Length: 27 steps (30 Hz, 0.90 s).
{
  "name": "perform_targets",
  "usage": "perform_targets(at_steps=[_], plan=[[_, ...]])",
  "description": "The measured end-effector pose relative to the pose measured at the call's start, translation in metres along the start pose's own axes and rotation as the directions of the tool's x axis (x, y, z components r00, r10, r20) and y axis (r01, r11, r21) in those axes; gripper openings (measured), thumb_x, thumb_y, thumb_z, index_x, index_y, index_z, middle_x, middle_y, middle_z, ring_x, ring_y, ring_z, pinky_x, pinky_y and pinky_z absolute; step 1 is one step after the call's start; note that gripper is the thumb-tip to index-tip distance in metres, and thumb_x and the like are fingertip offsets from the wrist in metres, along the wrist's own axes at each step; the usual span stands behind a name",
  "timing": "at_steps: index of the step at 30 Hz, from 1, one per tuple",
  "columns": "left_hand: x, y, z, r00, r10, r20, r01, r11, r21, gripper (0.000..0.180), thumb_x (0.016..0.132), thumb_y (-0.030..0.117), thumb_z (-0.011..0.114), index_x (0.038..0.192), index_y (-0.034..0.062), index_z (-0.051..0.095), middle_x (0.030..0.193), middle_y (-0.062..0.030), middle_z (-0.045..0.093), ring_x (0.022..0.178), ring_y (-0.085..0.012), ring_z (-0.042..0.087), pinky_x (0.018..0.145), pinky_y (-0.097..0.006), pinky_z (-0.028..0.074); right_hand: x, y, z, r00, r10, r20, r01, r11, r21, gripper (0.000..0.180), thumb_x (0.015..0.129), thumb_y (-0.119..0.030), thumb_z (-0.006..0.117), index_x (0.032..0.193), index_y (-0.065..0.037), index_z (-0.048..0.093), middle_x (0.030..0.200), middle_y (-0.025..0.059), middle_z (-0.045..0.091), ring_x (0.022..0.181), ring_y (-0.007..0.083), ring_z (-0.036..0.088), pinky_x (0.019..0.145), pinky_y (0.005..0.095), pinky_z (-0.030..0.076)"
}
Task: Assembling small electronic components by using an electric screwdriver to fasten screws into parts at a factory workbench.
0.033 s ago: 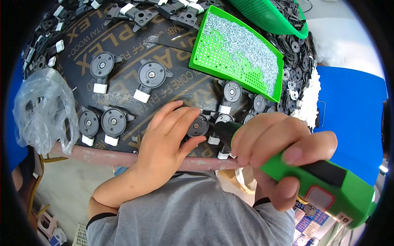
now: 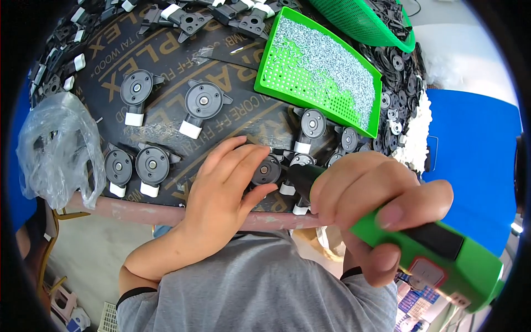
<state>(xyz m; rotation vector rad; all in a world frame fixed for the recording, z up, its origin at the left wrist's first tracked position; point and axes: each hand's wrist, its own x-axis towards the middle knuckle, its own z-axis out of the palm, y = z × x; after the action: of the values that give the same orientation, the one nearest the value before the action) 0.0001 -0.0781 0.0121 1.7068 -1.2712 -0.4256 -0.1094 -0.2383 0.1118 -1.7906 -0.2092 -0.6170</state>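
My right hand (image 2: 376,205) is wrapped around a green and black power screwdriver (image 2: 437,249). The tool's black nose (image 2: 304,178) points left, toward a round black plastic part (image 2: 267,169) at the table's front edge. My left hand (image 2: 224,188) holds that part between thumb and fingers, partly covering it. Whether the driver's tip touches it I cannot tell. Beside the nose lie similar round parts with white ends, one of them a black wheel-like assembly (image 2: 313,125). To the left of my left hand sit several more, including a nearby assembly (image 2: 153,165).
A green perforated tray (image 2: 263,80) of small silvery screws stands behind my hands. Farther back is a green basket (image 2: 381,39) of black parts. Black discs (image 2: 401,83) and white pieces (image 2: 417,133) are heaped at the right. A clear plastic bag (image 2: 61,149) lies at the left edge.
The rear end of the screwdriver has dipped slightly toward me with my right hand. My left hand and the part in it have stayed put.
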Motion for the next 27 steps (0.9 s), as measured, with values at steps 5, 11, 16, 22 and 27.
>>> perform_targets(at_steps=[5, 11, 16, 22, 27], plan=[[-0.001, 0.000, 0.002, 1.000, -0.008, 0.007, 0.008, 1.000, 0.010, 0.055, 0.078, 0.013, 0.080, 0.128, 0.0024, 0.060, 0.122, -0.0148, 0.062, 0.118, -0.0380, 0.056, 0.098, -0.046, 0.048, -0.008, 0.005, 0.019, 0.987, -0.030, -0.159, 0.027, 0.999, -0.026, 0.038, 0.096, -0.028, 0.068, 0.110, -0.007, 0.040, 0.076, 0.0114, 0.058, 0.053, 0.0217, 0.057, 0.050, 0.0345, 0.052], [-0.002, 0.000, -0.001, 0.999, -0.005, 0.042, 0.004, 1.000, 0.030, 0.055, 0.078, 0.012, 0.080, 0.128, 0.0018, 0.060, 0.123, -0.0146, 0.061, 0.117, -0.0371, 0.056, 0.098, -0.046, 0.048, -0.003, 0.000, -0.002, 0.999, -0.009, 0.035, 0.008, 1.000, 0.026, 0.039, 0.095, -0.027, 0.070, 0.112, -0.005, 0.042, 0.078, 0.0123, 0.059, 0.056, 0.0233, 0.059, 0.049, 0.0355, 0.054], [0.003, 0.011, 0.009, 0.998, -0.017, 0.067, 0.012, 0.997, 0.077, 0.057, 0.080, 0.015, 0.079, 0.131, 0.0016, 0.058, 0.126, -0.0128, 0.060, 0.120, -0.0340, 0.054, 0.100, -0.045, 0.045, -0.006, -0.018, -0.031, 0.890, -0.084, -0.448, 0.070, 0.996, -0.047, 0.031, 0.098, -0.031, 0.056, 0.116, -0.007, 0.049, 0.075, 0.0094, 0.052, 0.059, 0.0207, 0.053, 0.051, 0.0346, 0.048], [0.005, 0.008, 0.020, 0.996, -0.004, 0.088, -0.005, 0.995, 0.101, 0.060, 0.082, 0.021, 0.078, 0.134, 0.0012, 0.055, 0.130, -0.0125, 0.058, 0.123, -0.0332, 0.052, 0.101, -0.045, 0.042, 0.006, 0.050, -0.082, 0.753, -0.153, -0.640, 0.050, 0.983, -0.175, 0.025, 0.096, -0.017, 0.054, 0.115, -0.002, 0.046, 0.068, 0.0125, 0.053, 0.053, 0.0219, 0.053, 0.051, 0.0366, 0.051], [0.007, 0.007, 0.017, 0.995, -0.026, 0.092, 0.024, 0.999, 0.025, 0.066, 0.082, 0.028, 0.079, 0.136, 0.0008, 0.054, 0.132, -0.0139, 0.058, 0.123, -0.0348, 0.051, 0.103, -0.045, 0.041, 0.004, 0.063, -0.087, 0.750, -0.085, -0.656, -0.004, 0.991, -0.132, 0.026, 0.095, -0.022, 0.056, 0.113, -0.005, 0.047, 0.069, 0.0120, 0.053, 0.054, 0.0221, 0.054, 0.052, 0.0373, 0.049]])
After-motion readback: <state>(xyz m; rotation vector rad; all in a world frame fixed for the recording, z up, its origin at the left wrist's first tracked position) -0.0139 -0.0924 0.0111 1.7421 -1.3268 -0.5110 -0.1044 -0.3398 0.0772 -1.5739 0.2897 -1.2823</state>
